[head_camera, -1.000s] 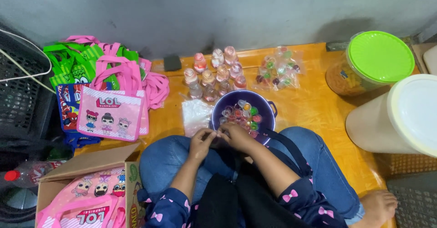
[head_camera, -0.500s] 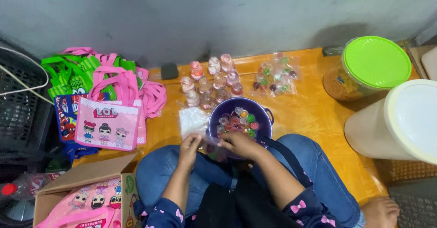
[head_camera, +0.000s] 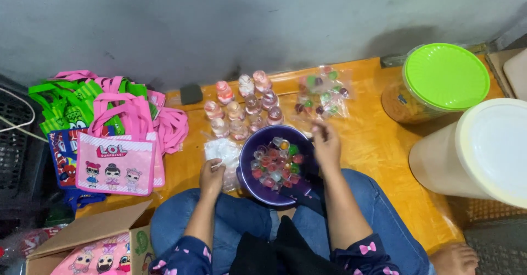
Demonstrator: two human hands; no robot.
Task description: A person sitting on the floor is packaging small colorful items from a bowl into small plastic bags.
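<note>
Right hand [head_camera: 327, 143] now past purple bowl [head_camera: 247, 179], fingertips blurred.

Orange wooden platform [head_camera: 379, 143]: pink bags [head_camera: 118, 143] left, small bottles [head_camera: 241, 107] far, purple bowl [head_camera: 274, 165] near, green-lidded jar [head_camera: 439, 82] right.

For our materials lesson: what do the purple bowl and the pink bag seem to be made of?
Purple bowl: probably plastic, smooth with a slight sheen on its rim. Pink bag: likely thin non-woven fabric, matte, with soft floppy handles and a printed front.
</note>
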